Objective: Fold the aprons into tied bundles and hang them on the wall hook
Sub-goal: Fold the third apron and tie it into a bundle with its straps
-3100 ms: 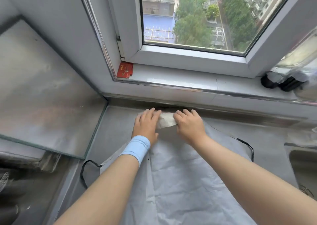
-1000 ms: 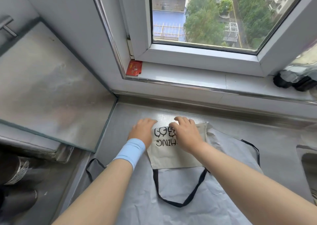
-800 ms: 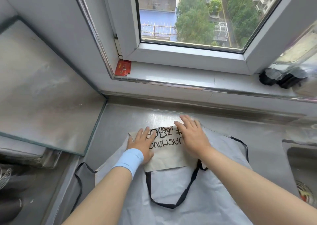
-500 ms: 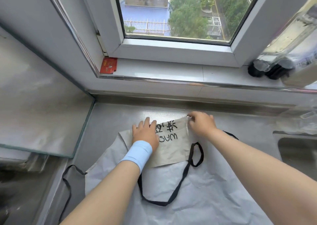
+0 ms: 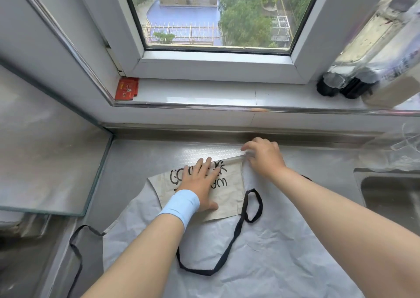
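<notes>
Left hand (image 5: 200, 185), pale blue wristband (image 5: 179, 206) on it, lies flat with fingers spread on the folded-down beige bib (image 5: 229, 193) of the apron (image 5: 261, 259); right hand (image 5: 264, 156) pinches the bib's far right corner at the fold. Apron lies spread on the steel counter (image 5: 136, 168) below the window sill (image 5: 204, 93), its black neck strap (image 5: 229, 245) looping over the pale fabric. Small red packet (image 5: 126, 89) sits at the sill's left end.
</notes>
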`<state>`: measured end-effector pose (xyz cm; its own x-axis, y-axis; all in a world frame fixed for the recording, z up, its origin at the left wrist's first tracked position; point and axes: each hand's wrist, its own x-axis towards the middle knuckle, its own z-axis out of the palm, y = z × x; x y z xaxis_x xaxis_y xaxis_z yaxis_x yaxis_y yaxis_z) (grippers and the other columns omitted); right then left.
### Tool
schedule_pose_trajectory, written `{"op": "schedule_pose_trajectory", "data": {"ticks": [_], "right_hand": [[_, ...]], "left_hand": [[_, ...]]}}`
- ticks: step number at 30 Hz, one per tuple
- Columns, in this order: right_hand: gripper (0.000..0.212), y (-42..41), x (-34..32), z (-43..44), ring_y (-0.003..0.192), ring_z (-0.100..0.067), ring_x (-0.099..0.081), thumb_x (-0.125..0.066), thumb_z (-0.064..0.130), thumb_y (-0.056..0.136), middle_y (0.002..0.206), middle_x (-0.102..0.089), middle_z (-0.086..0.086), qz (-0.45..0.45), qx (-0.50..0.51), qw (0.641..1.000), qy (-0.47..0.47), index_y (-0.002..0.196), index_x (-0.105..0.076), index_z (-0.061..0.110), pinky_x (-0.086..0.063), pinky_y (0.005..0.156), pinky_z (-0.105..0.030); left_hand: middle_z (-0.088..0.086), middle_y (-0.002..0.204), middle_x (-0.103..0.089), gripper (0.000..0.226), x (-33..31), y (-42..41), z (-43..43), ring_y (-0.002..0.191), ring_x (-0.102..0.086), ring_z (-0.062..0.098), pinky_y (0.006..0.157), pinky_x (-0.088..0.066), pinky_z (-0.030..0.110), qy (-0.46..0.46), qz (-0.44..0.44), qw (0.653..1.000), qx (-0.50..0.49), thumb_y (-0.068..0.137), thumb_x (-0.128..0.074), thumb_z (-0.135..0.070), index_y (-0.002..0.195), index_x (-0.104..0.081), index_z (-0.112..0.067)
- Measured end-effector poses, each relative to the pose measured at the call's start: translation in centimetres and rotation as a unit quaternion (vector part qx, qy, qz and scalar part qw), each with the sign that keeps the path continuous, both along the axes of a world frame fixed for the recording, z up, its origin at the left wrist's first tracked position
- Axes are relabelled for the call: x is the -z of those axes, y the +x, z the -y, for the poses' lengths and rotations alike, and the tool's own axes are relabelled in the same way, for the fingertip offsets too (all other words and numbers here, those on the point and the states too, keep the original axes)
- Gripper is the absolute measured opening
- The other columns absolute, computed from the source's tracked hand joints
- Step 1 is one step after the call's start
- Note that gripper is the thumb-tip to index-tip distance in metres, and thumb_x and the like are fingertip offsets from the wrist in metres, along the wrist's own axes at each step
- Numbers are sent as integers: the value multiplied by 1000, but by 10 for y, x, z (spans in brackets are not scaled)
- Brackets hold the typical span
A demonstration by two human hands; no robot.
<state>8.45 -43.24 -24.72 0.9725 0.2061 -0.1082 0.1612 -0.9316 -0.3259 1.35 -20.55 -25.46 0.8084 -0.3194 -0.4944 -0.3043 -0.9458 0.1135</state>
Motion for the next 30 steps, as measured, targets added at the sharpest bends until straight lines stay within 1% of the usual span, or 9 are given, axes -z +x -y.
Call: {"op": "schedule_pose_trajectory", "data": {"ticks": [4, 6, 9, 14, 18, 21, 25, 27, 30], "right_hand": [[28, 4, -1, 3, 101, -25, -54, -68, 13, 81, 105, -62, 3, 33, -137, 986, -91, 101, -73, 32, -30, 85, -38], [26, 5, 1, 2, 83, -24, -57, -76, 8, 70, 87, -66, 5, 57, -192, 969, -143, 82, -75, 32, -34, 78, -37], [32, 5, 2, 5, 60, -23, -49, -76, -3, 51, 60, -59, 7, 95, -207, 948, -221, 55, -65, 26, -37, 71, -36], [29, -6, -3, 12, 50, -23, -44, -67, -12, 46, 51, -46, -2, 153, -216, 922, -281, 53, -56, 14, -43, 64, -39], [21, -25, 2, 15, 61, -26, -51, -73, -2, 55, 67, -52, -5, 125, -187, 916, -334, 59, -63, 16, -38, 65, -38], [15, -43, 1, 15, 72, -26, -54, -64, 4, 69, 77, -58, -4, 92, -140, 926, -339, 75, -69, 17, -38, 71, -39], [25, -74, 1, -4, 110, -36, -53, -52, 14, 84, 120, -61, -17, 87, -109, 976, -166, 103, -69, 11, -43, 93, -46], [42, -93, 3, -16, 138, -36, -39, -41, 29, 97, 149, -44, -16, 40, -164, 982, -81, 134, -56, 16, -32, 113, -48], [58, -115, 6, -22, 153, -27, -2, -31, 41, 102, 166, -2, -9, -89, -208, 970, -88, 156, -20, 24, -11, 122, -45]], "left_hand": [[-2, 156, 32, 122, 11, -9, 11, 144, 27, 25, 114, 4, 61, 8, -13, 1000, 23, 62, -66, -71, 151, 10, -36], [-3, 155, 32, 123, 14, -12, 14, 144, 28, 24, 114, 6, 62, 6, -12, 1000, 22, 60, -61, -75, 151, 12, -37], [-5, 158, 27, 112, 12, -14, 13, 145, 25, 19, 116, 5, 58, -36, -10, 999, -6, 68, -57, -73, 151, 10, -38], [-11, 160, 15, 87, 2, -26, -6, 148, 15, 14, 120, -1, 50, -69, -24, 993, -94, 83, -53, -58, 153, -7, -36], [-5, 157, -21, 59, -9, -43, -16, 144, -17, 18, 117, -22, 38, -126, 50, 964, -228, 91, -56, -32, 145, -34, -31], [0, 140, -35, 51, -14, -59, -20, 129, -32, 23, 102, -39, 39, -78, 130, 927, -344, 86, -62, -25, 134, -45, -26], [13, 133, -39, 59, -19, -77, -13, 122, -41, 33, 97, -41, 42, -101, 85, 839, -529, 83, -70, -25, 131, -37, -13], [17, 130, -48, 58, -19, -82, -11, 119, -49, 38, 95, -43, 43, -135, 20, 782, -608, 84, -68, -26, 127, -35, -8], [12, 114, -63, 33, -22, -88, -15, 103, -60, 34, 84, -48, 36, -120, -26, 802, -585, 84, -63, -26, 111, -51, -11]]}}
